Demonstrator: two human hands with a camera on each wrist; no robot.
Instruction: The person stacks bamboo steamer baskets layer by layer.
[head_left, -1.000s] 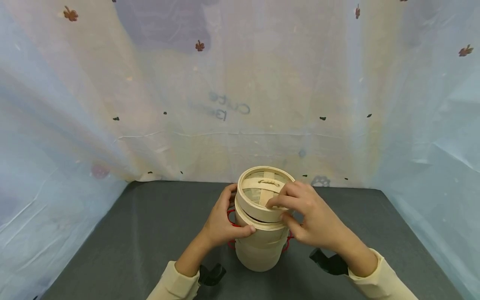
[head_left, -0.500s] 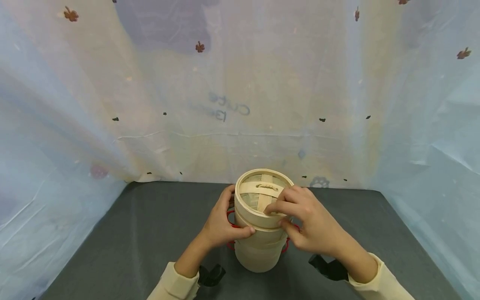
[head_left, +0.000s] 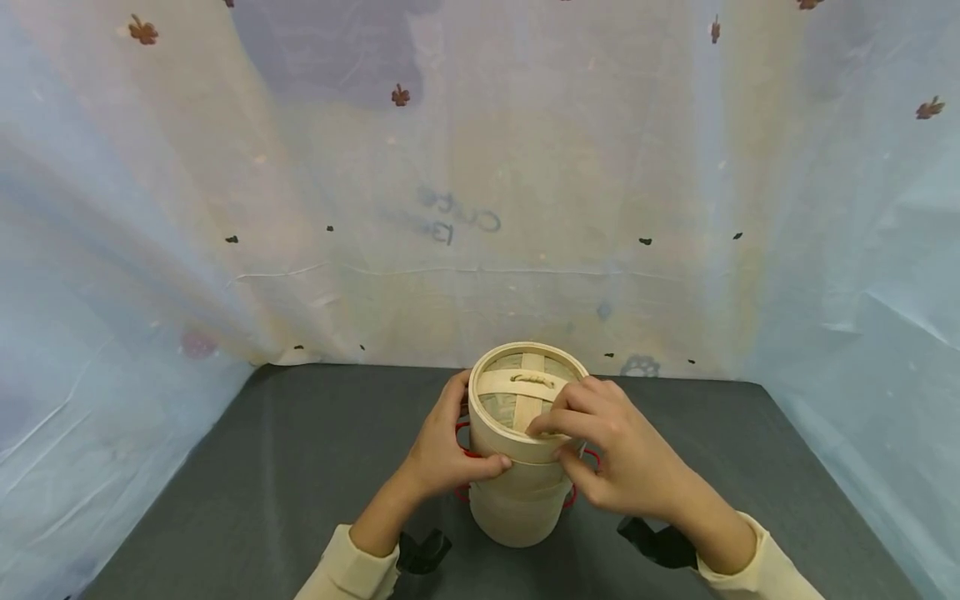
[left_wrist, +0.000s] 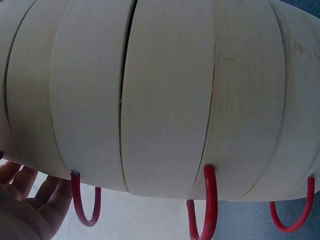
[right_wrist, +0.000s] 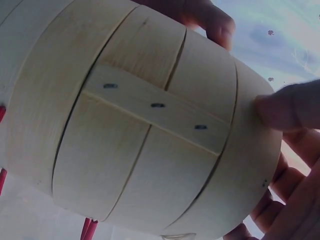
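Note:
A stack of pale bamboo steamers [head_left: 517, 510] stands upright on the dark table, with red loop handles [left_wrist: 210, 200] along its side. On top sits a round bamboo lid [head_left: 516, 408] with crossed strips and a small twisted handle. My left hand [head_left: 441, 454] grips the upper stack from the left, its thumb across the front and the fingers mostly hidden behind. My right hand [head_left: 622, 446] pinches the lid's right front rim, fingers over the edge and thumb outside. In the right wrist view, the thumb [right_wrist: 285, 110] lies against the lid's side band.
A dark grey tabletop [head_left: 337, 450] surrounds the stack. Behind it hangs a pale printed curtain [head_left: 480, 183], with bluish sheeting [head_left: 870, 292] at both sides. Black wrist straps [head_left: 660, 543] are on both wrists.
The lid, tilted with a dark gap at its front a second ago, has come down level on the stack. My right hand moved down slightly with it; the left hand stayed put.

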